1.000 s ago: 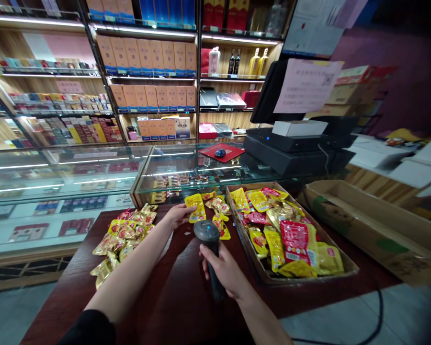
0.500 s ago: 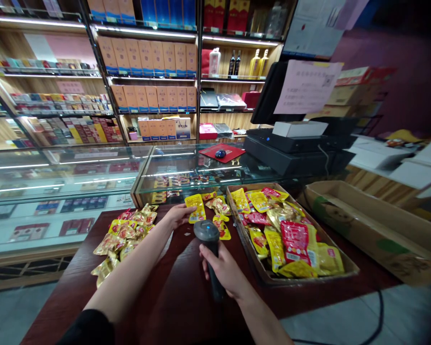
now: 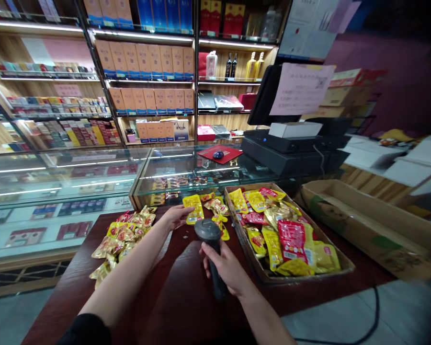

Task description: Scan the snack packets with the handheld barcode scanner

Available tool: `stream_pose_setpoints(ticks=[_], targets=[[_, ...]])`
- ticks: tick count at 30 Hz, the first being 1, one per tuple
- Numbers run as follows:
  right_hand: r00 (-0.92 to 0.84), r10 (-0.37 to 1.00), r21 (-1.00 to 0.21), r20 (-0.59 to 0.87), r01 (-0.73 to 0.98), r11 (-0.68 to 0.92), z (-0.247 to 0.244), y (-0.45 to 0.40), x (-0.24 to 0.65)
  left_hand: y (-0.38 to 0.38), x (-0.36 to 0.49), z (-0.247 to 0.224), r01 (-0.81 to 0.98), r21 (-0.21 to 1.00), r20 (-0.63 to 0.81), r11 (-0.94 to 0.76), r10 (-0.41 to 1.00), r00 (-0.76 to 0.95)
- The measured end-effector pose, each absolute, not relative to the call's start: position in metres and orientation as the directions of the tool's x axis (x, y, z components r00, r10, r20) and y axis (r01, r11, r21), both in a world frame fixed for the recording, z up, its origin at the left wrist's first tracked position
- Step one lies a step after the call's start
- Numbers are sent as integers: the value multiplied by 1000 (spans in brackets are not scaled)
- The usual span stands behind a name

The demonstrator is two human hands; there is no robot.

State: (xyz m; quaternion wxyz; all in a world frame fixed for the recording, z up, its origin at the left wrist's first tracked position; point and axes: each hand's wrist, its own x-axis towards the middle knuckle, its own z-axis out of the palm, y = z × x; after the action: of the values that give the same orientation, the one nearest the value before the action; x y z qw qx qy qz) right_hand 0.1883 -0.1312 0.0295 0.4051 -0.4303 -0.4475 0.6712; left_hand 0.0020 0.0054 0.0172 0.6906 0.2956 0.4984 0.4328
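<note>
My left hand (image 3: pixel 177 217) grips the near-left edge of a yellow snack packet (image 3: pixel 193 209), held up near the glass case. In my right hand (image 3: pixel 224 268) is a black handheld barcode scanner (image 3: pixel 207 230), my fingers wrapped round its handle, its head just in front of the packet. Several loose snack packets (image 3: pixel 217 206) lie behind the scanner on the dark wooden table (image 3: pixel 158 306). Beyond my left forearm is a pile of gold and yellow packets (image 3: pixel 124 232). To the right, a shallow cardboard box (image 3: pixel 253 268) holds many red, yellow and gold packets.
An empty-looking cardboard tray (image 3: pixel 359 225) stands at the right, beside a black cable (image 3: pixel 375 306). Behind the table are glass display cases (image 3: pixel 93 175), a mouse (image 3: pixel 218 155) on a red pad (image 3: pixel 233 152) and a monitor (image 3: pixel 266 96) with paper attached. Stocked shelves (image 3: pixel 147 81) line the wall.
The blue light on top of the scanner no longer shows. Both hands keep their holds and barely move; the whole view has shifted slightly.
</note>
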Motion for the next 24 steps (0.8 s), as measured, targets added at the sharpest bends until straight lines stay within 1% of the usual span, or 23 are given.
stream_pose_setpoints(ticks=[2, 5, 7, 11, 14, 17, 21, 24], targets=[[-318, 920, -925, -231, -220, -309, 31, -127, 196, 3, 3, 20, -296, 830, -441, 473, 881, 171], [-327, 913, -866, -242, -352, -355, 37, -121, 213, -1, 10, 27, -299, 812, -422, 500, 859, 290], [-309, 927, -830, -215, -442, -340, 44, -119, 229, -3, 19, 34, -295, 807, -405, 512, 842, 356], [-219, 964, -781, -148, -573, -250, 66, -118, 273, -1, 51, 55, -263, 815, -366, 516, 811, 457], [-128, 986, -769, -110, -617, -166, 85, -120, 314, 4, 84, 72, -205, 843, -357, 497, 802, 479], [-65, 996, -775, -59, -626, -87, 98, -120, 355, 14, 120, 85, -139, 867, -354, 479, 787, 505], [-45, 999, -784, 15, -620, -17, 105, -118, 397, 28, 166, 96, -108, 872, -337, 477, 746, 575], [-34, 999, -786, 10, -619, -13, 106, -111, 416, 38, 198, 104, -91, 878, -320, 470, 717, 620]])
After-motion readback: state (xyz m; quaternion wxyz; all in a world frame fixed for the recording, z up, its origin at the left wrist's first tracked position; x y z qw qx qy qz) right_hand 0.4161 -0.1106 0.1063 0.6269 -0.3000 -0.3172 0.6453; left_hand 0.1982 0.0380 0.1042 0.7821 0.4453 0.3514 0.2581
